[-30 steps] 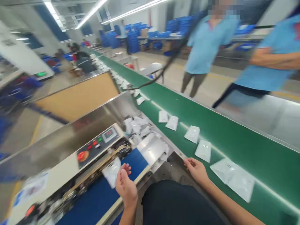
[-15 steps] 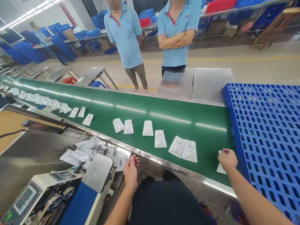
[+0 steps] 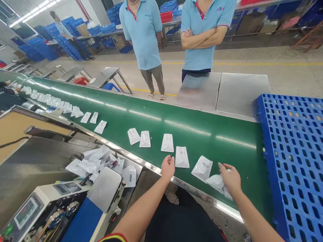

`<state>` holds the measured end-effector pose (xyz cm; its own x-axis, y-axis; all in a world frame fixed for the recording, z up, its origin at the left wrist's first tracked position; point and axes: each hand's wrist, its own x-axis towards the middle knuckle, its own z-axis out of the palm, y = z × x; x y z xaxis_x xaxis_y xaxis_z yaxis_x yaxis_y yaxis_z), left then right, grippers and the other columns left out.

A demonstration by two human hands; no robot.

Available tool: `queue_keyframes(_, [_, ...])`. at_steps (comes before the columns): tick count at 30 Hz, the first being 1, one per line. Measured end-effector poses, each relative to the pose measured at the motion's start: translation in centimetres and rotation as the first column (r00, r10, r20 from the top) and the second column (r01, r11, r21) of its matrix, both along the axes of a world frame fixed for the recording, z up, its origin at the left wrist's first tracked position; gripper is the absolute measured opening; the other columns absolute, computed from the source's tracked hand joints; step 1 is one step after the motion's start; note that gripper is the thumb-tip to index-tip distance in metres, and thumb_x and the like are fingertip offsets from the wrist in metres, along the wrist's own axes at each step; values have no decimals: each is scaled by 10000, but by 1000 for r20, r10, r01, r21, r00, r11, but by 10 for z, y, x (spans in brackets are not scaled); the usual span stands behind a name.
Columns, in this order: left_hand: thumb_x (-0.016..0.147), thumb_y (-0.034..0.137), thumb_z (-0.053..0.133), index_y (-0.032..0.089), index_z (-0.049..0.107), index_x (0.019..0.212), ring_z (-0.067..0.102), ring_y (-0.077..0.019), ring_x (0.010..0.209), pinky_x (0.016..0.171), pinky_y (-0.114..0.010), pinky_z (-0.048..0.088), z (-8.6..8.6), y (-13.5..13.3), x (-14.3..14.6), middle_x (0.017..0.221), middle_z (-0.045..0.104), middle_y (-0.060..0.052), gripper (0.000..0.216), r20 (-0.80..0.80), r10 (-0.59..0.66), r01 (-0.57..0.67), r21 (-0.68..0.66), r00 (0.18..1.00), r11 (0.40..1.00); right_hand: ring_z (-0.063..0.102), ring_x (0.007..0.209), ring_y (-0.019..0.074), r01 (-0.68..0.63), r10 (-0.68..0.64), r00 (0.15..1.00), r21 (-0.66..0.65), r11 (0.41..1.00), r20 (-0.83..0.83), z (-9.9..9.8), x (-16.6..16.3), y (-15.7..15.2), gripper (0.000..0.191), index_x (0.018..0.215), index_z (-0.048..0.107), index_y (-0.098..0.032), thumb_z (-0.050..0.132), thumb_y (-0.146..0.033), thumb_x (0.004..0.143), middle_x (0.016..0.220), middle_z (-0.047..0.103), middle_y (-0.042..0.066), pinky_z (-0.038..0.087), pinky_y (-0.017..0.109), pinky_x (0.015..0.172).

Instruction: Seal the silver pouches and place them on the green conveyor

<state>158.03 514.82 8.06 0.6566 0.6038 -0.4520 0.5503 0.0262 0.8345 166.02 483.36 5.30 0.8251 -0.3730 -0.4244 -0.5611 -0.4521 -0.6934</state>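
Observation:
My left hand (image 3: 168, 167) is over the near edge of the green conveyor belt (image 3: 237, 158), its fingers loosely curled and slightly apart with nothing seen between them. Just right of it lies a flat white pouch (image 3: 182, 157) with a small dark label. My right hand (image 3: 230, 178) is above the belt, thumb and fingers apart. Beneath it are overlapping white pouches (image 3: 215, 181), partly hidden by the hand. To their left rests another labelled pouch (image 3: 202, 168). Farther left along the belt are a white pouch (image 3: 167, 143) and several more.
A blue slotted plastic pallet (image 3: 295, 161) stands at the belt's right end. At lower left is a machine (image 3: 37, 208) with a display, beside a heap of white pouches (image 3: 93, 161). Two people in light blue shirts stand beyond steel tables (image 3: 242, 94).
My right hand has moved left from the belt's far right; the pouch there is gone from that spot. My left hand has come up and right to the belt edge. The view has shifted.

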Motion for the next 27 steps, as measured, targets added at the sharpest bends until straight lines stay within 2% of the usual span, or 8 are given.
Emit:
queue_keyframes(6, [960, 412, 726, 149, 811, 1033, 690, -373, 1218, 1034, -434, 493, -13, -49, 70, 1177, 782, -243, 286, -90, -16, 17, 9, 996, 1000, 738, 890, 361, -189, 184, 981, -111, 976, -58, 11, -2, 50, 458, 936, 734, -206, 740, -596, 696, 893, 796, 157, 559, 427, 775])
queue_keyframes(11, [1035, 284, 575, 195, 776, 1208, 693, -293, 1200, 1078, -379, 485, 20, -46, 21, 1255, 778, -158, 280, 171, -63, 52, 71, 983, 996, 686, 676, 257, -428, 426, 901, 13, 904, 86, 57, -13, 73, 597, 1140, 741, -197, 687, -679, 791, 828, 780, 61, 538, 354, 652])
queue_keyframes(14, [1096, 381, 492, 210, 747, 1253, 720, -265, 1019, 962, -360, 533, 54, -17, -41, 1099, 797, -113, 344, 388, -147, 74, 197, 910, 978, 666, 636, 250, -672, 657, 734, 48, 739, 169, 103, -19, 120, 661, 1115, 805, -207, 732, -765, 769, 701, 727, 25, 541, 352, 643])
queue_keyframes(16, [1106, 459, 487, 207, 761, 1190, 707, -247, 906, 874, -339, 536, 80, 9, -86, 993, 785, -95, 381, 436, -133, 22, 250, 890, 968, 722, 762, 279, -827, 796, 554, 56, 559, 242, 134, -30, 168, 594, 1066, 846, -238, 796, -728, 735, 763, 766, 42, 579, 360, 730])
queue_keyframes(19, [1090, 541, 529, 201, 785, 1128, 685, -221, 842, 805, -312, 523, 113, 50, -153, 953, 780, -82, 427, 473, 42, -156, 203, 880, 967, 753, 903, 297, -972, 916, 232, 107, 208, 327, 173, -60, 248, 411, 904, 866, -268, 800, -652, 774, 909, 827, 67, 592, 358, 846])
queue_keyframes(21, [1044, 613, 599, 179, 803, 1049, 666, -209, 802, 760, -304, 517, 123, 77, -193, 902, 774, -80, 480, 493, 249, -330, 85, 834, 940, 717, 782, 269, -992, 942, 86, 120, 49, 325, 187, -84, 299, 402, 810, 844, -249, 785, -647, 792, 804, 797, 61, 573, 343, 756])
queue_keyframes(23, [946, 690, 702, 151, 806, 928, 627, -186, 710, 683, -290, 498, 122, 105, -227, 779, 740, -66, 549, 473, 489, -490, -130, 733, 862, 625, 631, 219, -987, 960, 37, 160, -8, 278, 192, -106, 347, 447, 784, 816, -220, 798, -666, 771, 660, 718, 38, 503, 320, 613])
queue_keyframes(27, [765, 642, 892, 128, 795, 803, 572, -138, 601, 590, -249, 448, 100, 163, -279, 658, 682, -34, 524, 286, 839, -666, -513, 462, 542, 555, 553, 179, -940, 997, 28, 341, 0, 77, 180, -145, 441, 510, 830, 778, -174, 888, -648, 677, 629, 675, 28, 421, 295, 514])
